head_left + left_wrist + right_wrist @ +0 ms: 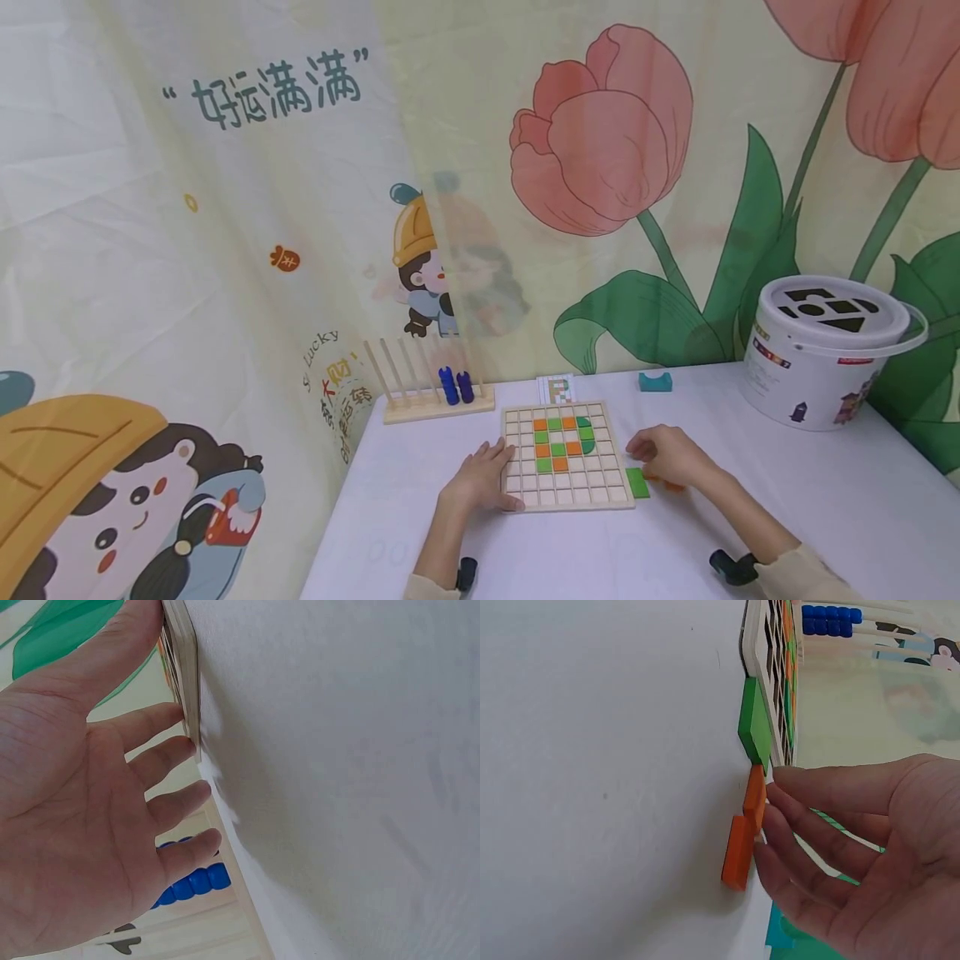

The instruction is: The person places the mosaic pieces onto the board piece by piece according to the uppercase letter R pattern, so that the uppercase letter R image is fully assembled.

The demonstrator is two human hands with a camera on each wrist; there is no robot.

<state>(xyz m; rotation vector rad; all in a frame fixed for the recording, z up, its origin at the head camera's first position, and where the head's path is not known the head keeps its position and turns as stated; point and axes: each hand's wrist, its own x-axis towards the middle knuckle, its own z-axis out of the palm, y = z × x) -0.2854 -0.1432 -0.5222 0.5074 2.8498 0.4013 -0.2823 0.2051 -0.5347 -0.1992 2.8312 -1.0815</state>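
A square wooden grid board (600, 493) lies on the white table, with orange and green tiles (555, 450) set in its upper middle cells. My left hand (477, 479) rests against the board's left edge, fingers spread and fairly straight. Just off the right edge lies a loose green tile (637, 482), and beyond it are two orange tiles (738, 853). My right hand (667, 454) is over these, its fingers loosely bent. In the right wrist view its thumb and fingertips are right at the nearer orange tile (755, 796), without a grip round it.
Behind the board lies a small pattern card (557, 389). A wooden peg stand (442, 402) with blue beads (448, 386) stands at the back left. A teal arched block (656, 382) and a white lidded bucket (825, 367) are at the back right, before a printed curtain.
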